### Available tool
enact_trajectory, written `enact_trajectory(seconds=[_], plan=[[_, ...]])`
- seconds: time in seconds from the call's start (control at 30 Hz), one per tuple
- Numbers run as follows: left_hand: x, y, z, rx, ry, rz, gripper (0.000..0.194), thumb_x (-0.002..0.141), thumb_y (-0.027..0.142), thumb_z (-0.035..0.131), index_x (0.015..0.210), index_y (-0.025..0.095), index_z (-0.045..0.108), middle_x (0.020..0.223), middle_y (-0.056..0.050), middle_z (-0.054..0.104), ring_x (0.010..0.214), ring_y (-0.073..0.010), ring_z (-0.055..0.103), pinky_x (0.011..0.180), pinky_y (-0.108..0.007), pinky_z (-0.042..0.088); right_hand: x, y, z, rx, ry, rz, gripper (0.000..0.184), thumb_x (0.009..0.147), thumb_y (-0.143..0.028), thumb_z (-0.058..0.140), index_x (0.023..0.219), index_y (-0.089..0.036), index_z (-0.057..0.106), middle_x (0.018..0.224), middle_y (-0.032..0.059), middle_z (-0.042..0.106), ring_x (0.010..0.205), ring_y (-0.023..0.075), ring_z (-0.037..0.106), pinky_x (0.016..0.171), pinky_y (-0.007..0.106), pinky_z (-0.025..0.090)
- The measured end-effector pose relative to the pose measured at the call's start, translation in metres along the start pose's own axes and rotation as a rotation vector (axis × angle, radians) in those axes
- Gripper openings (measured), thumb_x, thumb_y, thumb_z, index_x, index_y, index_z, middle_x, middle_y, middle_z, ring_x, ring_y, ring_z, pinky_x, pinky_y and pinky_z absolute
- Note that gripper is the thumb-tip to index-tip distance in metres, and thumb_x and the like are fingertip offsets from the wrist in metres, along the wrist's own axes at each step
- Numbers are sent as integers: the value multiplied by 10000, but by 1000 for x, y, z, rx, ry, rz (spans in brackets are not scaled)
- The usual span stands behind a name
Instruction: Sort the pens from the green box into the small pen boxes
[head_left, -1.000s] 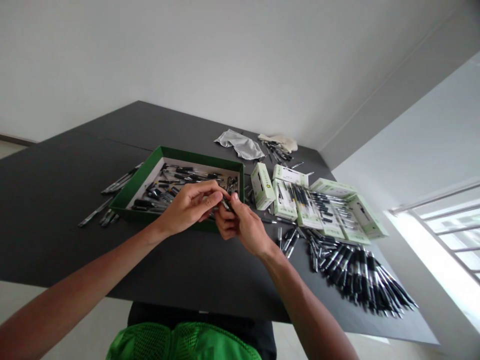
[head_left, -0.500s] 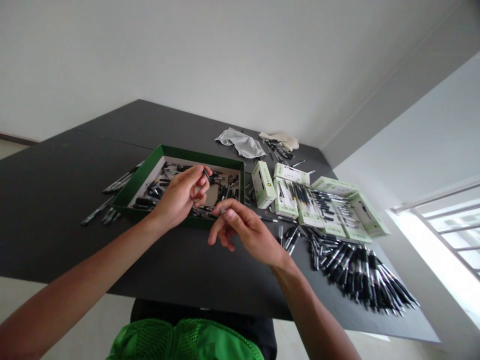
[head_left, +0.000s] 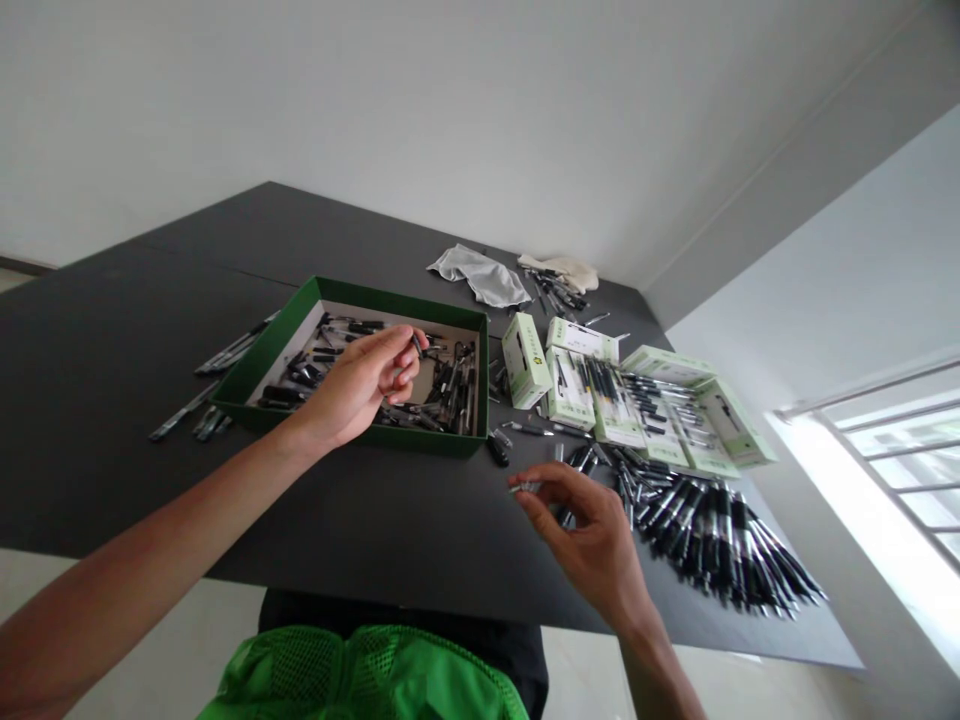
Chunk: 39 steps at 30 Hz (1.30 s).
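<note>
My left hand (head_left: pixel 358 380) hangs over the green cardboard box (head_left: pixel 352 300), pinching a small dark pen part (head_left: pixel 415 343) between its fingertips. The box is open and holds a loose jumble of black and silver pens (head_left: pixel 450 385). My right hand (head_left: pixel 589 525) is over the dark table top (head_left: pixel 390 510), holding a short silver pen piece (head_left: pixel 523 487) between thumb and finger. Below it lies a large fanned pile of black pens (head_left: pixel 712 540).
Pale green-and-white pen boxes (head_left: pixel 525 360) stand beyond the pile. A grey cloth (head_left: pixel 480 277), a white cloth (head_left: pixel 559 270) and a small pen heap (head_left: pixel 555 292) lie at the far edge. Loose pens (head_left: pixel 229 355) lie left of the box. A bright window (head_left: pixel 892 470) is at the right.
My hands have parted: the right hand moved right, away from the box, carrying the silver piece. The left hand stays over the box with its dark part.
</note>
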<state>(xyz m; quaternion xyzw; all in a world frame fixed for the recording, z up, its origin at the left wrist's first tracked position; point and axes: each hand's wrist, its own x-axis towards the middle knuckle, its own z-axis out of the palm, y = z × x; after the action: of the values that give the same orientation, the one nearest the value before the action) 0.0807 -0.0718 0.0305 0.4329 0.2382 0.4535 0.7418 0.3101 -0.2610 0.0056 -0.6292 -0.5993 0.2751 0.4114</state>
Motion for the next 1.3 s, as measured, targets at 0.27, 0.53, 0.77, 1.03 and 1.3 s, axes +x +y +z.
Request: enact_trajectory(seconds=[0.27,0.53,0.77,1.03,1.3], plan=[[1,-1,-2,17,0,-19,216,898,343,771,860,135,729,693,37,427,552,-75,416,408,-137,360,2,1,28,-209,-65,-95,128,825,-199,784,729,-170,704,548,-49,568,465,84,474,457,209,357],[2,-2,-3,26,-27,-21,209,922,334,743,853,137,734,676,39,408,531,-75,375,404,-140,347,7,-3,30,-159,-220,-90,91,820,-167,773,771,-169,695,585,-44,594,480,79,479,469,204,347],[2,-1,-2,29,-30,-24,194,942,315,700,846,147,703,693,35,397,559,-89,390,412,-143,350,5,-28,-10,50,-104,-145,72,929,-248,684,894,-203,639,876,29,698,550,86,542,500,220,425],[2,4,-1,3,-125,-155,294,925,256,562,649,189,484,665,38,328,535,-111,320,428,-186,370,-1,12,17,-306,-233,-117,207,950,-108,435,1036,-202,598,792,0,632,634,132,571,637,253,423],[-1,4,2,89,-192,-208,318,915,296,568,632,196,463,641,35,330,521,-113,320,437,-193,361,1,26,39,-645,-238,-9,220,1016,-386,573,1119,-215,665,677,-11,675,566,164,634,560,261,315]])
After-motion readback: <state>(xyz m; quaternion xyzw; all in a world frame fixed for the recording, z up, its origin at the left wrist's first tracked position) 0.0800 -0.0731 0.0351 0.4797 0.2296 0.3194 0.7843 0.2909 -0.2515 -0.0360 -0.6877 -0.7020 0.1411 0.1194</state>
